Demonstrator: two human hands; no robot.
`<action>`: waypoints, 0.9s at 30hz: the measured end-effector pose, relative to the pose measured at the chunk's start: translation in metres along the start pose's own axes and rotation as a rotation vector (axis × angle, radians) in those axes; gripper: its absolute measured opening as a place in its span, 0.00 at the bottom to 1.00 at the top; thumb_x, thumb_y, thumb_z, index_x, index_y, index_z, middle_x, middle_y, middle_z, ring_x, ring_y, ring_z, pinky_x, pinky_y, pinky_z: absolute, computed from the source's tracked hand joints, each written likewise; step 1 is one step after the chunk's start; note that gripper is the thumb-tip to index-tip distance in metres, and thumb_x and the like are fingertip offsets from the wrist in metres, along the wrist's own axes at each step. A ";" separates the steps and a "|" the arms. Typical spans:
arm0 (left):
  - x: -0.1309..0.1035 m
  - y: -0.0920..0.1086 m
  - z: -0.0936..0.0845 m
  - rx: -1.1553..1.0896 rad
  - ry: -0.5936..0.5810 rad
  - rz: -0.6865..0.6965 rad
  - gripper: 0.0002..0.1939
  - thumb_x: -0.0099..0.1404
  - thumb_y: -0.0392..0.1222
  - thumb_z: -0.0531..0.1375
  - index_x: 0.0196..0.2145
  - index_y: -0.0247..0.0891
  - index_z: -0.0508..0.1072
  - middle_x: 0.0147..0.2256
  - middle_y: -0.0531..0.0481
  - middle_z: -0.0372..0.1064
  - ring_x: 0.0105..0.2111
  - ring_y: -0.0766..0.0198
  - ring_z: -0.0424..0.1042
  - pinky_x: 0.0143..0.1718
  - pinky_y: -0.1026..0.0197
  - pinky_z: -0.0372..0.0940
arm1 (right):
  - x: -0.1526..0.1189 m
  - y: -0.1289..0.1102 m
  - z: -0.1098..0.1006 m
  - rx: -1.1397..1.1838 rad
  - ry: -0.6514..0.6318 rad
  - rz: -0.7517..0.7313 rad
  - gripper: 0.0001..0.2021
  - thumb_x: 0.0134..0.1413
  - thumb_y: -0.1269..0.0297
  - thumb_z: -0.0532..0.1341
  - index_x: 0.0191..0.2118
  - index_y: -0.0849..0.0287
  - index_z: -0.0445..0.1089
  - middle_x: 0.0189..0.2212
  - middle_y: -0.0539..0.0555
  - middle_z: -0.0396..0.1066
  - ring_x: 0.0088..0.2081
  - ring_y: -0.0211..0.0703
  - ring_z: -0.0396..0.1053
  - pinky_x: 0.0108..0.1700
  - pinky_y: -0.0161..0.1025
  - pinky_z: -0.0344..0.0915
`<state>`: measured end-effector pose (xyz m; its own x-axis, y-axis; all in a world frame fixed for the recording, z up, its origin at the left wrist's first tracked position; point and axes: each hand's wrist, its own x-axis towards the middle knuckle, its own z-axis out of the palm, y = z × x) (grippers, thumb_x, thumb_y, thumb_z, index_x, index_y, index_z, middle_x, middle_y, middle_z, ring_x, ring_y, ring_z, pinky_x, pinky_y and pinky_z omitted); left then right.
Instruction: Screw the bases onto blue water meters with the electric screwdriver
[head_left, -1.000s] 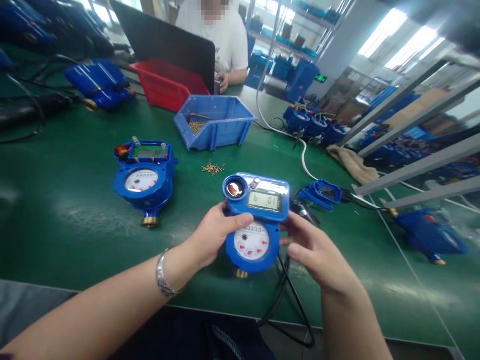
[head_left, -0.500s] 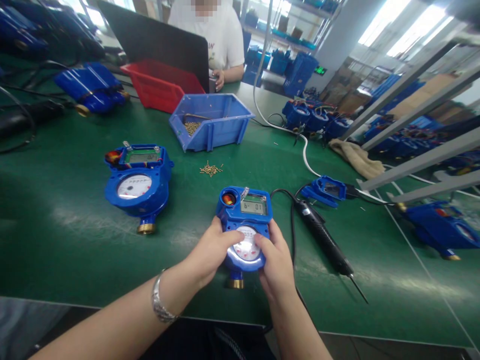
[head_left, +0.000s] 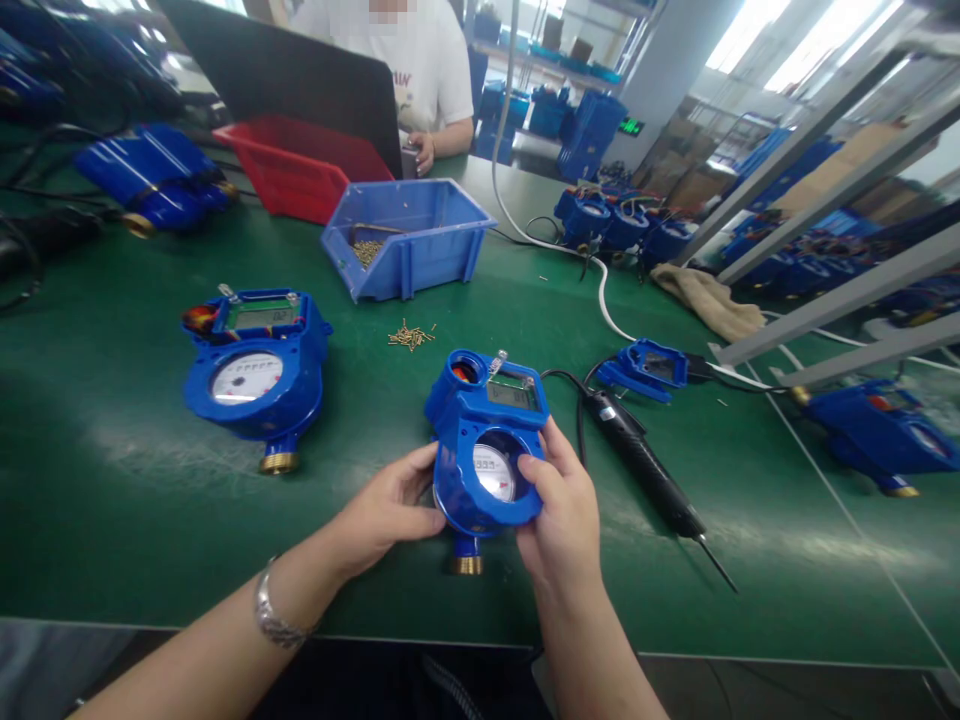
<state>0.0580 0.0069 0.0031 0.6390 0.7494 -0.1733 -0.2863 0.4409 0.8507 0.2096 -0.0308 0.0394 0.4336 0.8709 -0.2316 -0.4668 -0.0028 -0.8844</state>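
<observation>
A blue water meter (head_left: 491, 435) with a small display and a round white dial lies between my hands at the table's front. Its blue housing sits raised and tilted, so the dial looks recessed inside the ring. My right hand (head_left: 559, 500) grips the housing's right side, thumb over the ring's inner edge. My left hand (head_left: 390, 510) is closed at the meter's lower left side, thumb against it; its fingertips are partly hidden. A brass threaded end (head_left: 466, 565) points toward me. To the left stands a second water meter (head_left: 259, 375), its display and wires exposed.
A black electric screwdriver (head_left: 645, 465) lies right, beside a blue cover-like part (head_left: 645, 368). Loose brass screws (head_left: 410, 335) lie ahead, before a blue bin (head_left: 442, 255) and a red bin (head_left: 274, 180). A person (head_left: 420, 80) sits opposite. Metal bars (head_left: 847, 330) stand right.
My right hand has tilted and raised the blue housing around the dial. My left thumb has moved off the dial down to the meter's left side. The view has shifted slightly.
</observation>
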 end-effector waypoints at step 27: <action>0.042 0.038 -0.018 0.553 -0.475 -0.242 0.34 0.40 0.36 0.71 0.47 0.37 0.69 0.45 0.47 0.72 0.47 0.52 0.69 0.53 0.49 0.60 | -0.033 0.043 -0.040 -0.717 -0.289 0.022 0.36 0.38 0.71 0.65 0.57 0.58 0.55 0.52 0.57 0.63 0.54 0.52 0.61 0.58 0.48 0.57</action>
<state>0.0611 0.0641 0.0193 0.9123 0.3158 -0.2607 0.2192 0.1610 0.9623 0.2055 -0.0794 -0.0068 0.1655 0.9604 -0.2242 0.1833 -0.2533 -0.9498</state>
